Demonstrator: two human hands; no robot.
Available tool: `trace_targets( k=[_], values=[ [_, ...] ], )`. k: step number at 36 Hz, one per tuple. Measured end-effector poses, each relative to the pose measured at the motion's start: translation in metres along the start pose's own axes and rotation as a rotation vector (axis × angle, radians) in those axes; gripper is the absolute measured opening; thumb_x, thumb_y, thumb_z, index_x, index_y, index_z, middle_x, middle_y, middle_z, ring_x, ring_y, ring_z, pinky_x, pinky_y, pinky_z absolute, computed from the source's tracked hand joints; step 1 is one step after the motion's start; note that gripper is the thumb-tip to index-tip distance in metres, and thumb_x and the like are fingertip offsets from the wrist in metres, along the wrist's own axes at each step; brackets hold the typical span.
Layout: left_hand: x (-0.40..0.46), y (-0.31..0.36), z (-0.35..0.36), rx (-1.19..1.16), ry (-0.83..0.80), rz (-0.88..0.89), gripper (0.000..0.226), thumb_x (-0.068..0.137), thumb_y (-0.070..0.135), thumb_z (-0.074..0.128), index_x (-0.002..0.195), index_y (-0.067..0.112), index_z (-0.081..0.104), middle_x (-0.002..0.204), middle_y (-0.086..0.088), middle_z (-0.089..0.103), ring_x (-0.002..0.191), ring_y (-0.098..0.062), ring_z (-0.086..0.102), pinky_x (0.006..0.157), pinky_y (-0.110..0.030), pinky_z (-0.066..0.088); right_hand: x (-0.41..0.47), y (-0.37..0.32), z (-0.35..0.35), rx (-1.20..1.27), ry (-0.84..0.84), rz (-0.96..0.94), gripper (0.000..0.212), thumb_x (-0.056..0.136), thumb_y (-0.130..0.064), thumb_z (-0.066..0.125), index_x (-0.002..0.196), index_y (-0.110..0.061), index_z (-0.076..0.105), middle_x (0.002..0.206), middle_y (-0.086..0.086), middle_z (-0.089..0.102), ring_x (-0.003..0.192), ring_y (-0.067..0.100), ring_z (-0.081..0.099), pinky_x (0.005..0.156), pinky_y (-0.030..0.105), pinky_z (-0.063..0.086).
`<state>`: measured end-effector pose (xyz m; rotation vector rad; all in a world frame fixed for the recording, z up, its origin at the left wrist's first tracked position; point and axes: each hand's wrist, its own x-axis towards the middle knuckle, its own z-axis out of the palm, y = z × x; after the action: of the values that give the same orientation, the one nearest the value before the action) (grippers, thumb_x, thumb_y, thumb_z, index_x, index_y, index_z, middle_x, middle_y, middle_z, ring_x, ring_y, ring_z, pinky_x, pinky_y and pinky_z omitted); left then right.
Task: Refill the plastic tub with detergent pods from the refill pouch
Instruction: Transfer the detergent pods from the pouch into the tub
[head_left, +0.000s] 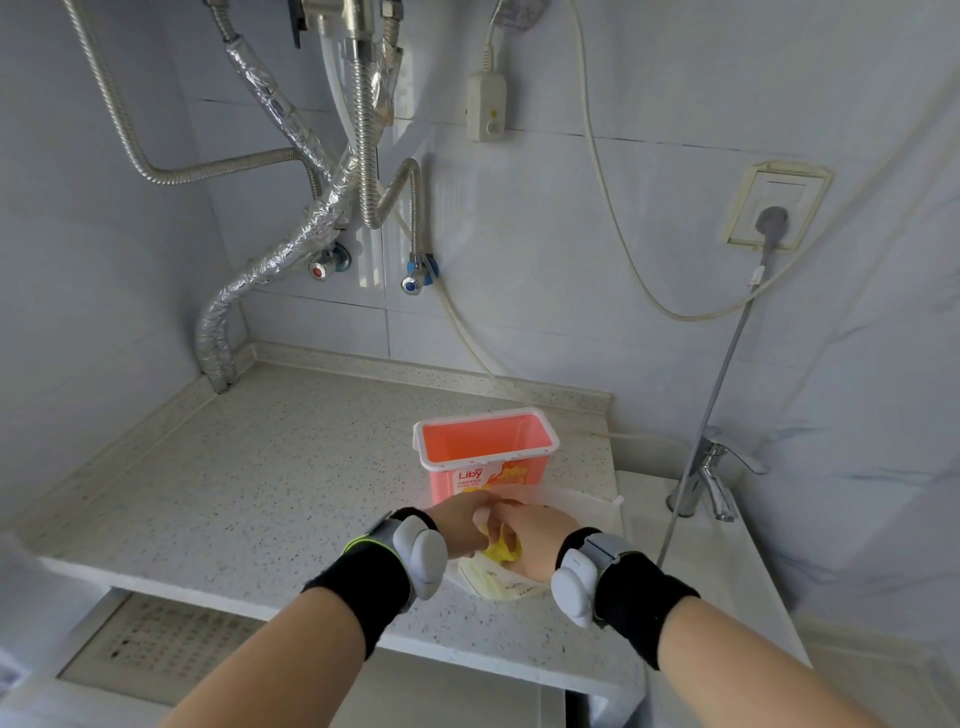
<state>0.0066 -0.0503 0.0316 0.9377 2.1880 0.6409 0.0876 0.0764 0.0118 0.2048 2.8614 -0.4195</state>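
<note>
Both hands meet on the refill pouch (511, 574) — left hand (460, 522) and right hand (535, 538) pinching its yellow top, probably to open it. Just behind stands the pink tub (485, 457), lidless and apparently empty on the counter (260, 467) — ready for pods.

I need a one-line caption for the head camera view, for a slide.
Both hands, left hand and right hand, grip the refill pouch on the counter, in front of the open pink tub.
</note>
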Motion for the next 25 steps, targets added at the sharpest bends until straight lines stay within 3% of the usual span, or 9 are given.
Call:
trace_targets(
  k=[3, 6, 9, 14, 17, 19, 25],
  values=[
    [0.000, 0.000, -0.001, 0.009, 0.000, -0.004, 0.061, 0.087, 0.002, 0.048, 0.143, 0.020, 0.032, 0.141, -0.011, 0.040, 0.083, -0.021, 0.054, 0.069, -0.023, 0.049, -0.001, 0.003, -0.004, 0.064, 0.014, 0.001, 0.012, 0.078, -0.034, 0.056, 0.082, -0.035, 0.045, 0.079, -0.013, 0.049, 0.090, 0.024, 0.060, 0.087, 0.039, 0.050],
    [0.000, -0.001, 0.000, -0.007, -0.004, -0.007, 0.061, 0.087, 0.001, 0.048, 0.143, 0.021, 0.033, 0.143, -0.010, 0.037, 0.085, -0.022, 0.054, 0.079, -0.029, 0.050, -0.004, 0.005, -0.005, 0.101, 0.078, -0.010, 0.024, 0.077, -0.026, 0.065, 0.097, -0.033, 0.052, 0.098, -0.006, 0.056, 0.094, 0.019, 0.060, 0.084, 0.036, 0.052],
    [0.000, 0.001, 0.000, -0.004, -0.007, -0.011, 0.060, 0.087, 0.002, 0.047, 0.143, 0.019, 0.033, 0.141, -0.011, 0.040, 0.085, -0.021, 0.054, 0.068, -0.023, 0.049, -0.004, 0.003, -0.003, 0.141, 0.094, 0.006, 0.034, 0.078, -0.023, 0.065, 0.110, -0.018, 0.058, 0.109, 0.001, 0.060, 0.096, 0.020, 0.060, 0.086, 0.035, 0.051],
    [0.001, 0.000, 0.000, 0.017, -0.009, -0.011, 0.057, 0.087, 0.003, 0.047, 0.141, 0.014, 0.034, 0.135, -0.014, 0.047, 0.079, -0.019, 0.054, 0.058, -0.017, 0.044, 0.002, -0.004, -0.004, 0.016, 0.047, -0.073, 0.034, 0.084, -0.025, 0.056, 0.118, -0.018, 0.052, 0.130, 0.002, 0.047, 0.117, 0.021, 0.049, 0.100, 0.034, 0.040],
    [0.003, -0.002, -0.002, 0.004, -0.014, -0.005, 0.060, 0.085, 0.001, 0.046, 0.142, 0.019, 0.035, 0.138, -0.012, 0.043, 0.067, -0.013, 0.052, 0.058, -0.017, 0.045, 0.001, -0.006, -0.005, -0.104, -0.004, -0.114, 0.039, 0.091, -0.023, 0.048, 0.130, -0.017, 0.049, 0.140, 0.006, 0.043, 0.128, 0.026, 0.042, 0.108, 0.037, 0.034],
    [0.003, -0.003, -0.002, 0.006, -0.014, -0.003, 0.059, 0.085, 0.001, 0.046, 0.141, 0.020, 0.037, 0.138, -0.011, 0.045, 0.071, -0.016, 0.054, 0.064, -0.021, 0.048, 0.002, -0.002, -0.003, -0.116, 0.008, -0.122, 0.045, 0.089, -0.020, 0.054, 0.133, -0.017, 0.048, 0.146, 0.007, 0.036, 0.133, 0.027, 0.035, 0.111, 0.039, 0.032],
    [0.004, -0.004, -0.003, 0.006, -0.010, 0.001, 0.060, 0.086, 0.002, 0.047, 0.142, 0.021, 0.036, 0.141, -0.010, 0.042, 0.076, -0.018, 0.055, 0.073, -0.027, 0.049, 0.004, -0.007, -0.006, -0.104, -0.065, -0.032, 0.037, 0.091, -0.021, 0.048, 0.124, -0.008, 0.052, 0.134, 0.009, 0.048, 0.126, 0.026, 0.042, 0.104, 0.029, 0.030]
  ],
)
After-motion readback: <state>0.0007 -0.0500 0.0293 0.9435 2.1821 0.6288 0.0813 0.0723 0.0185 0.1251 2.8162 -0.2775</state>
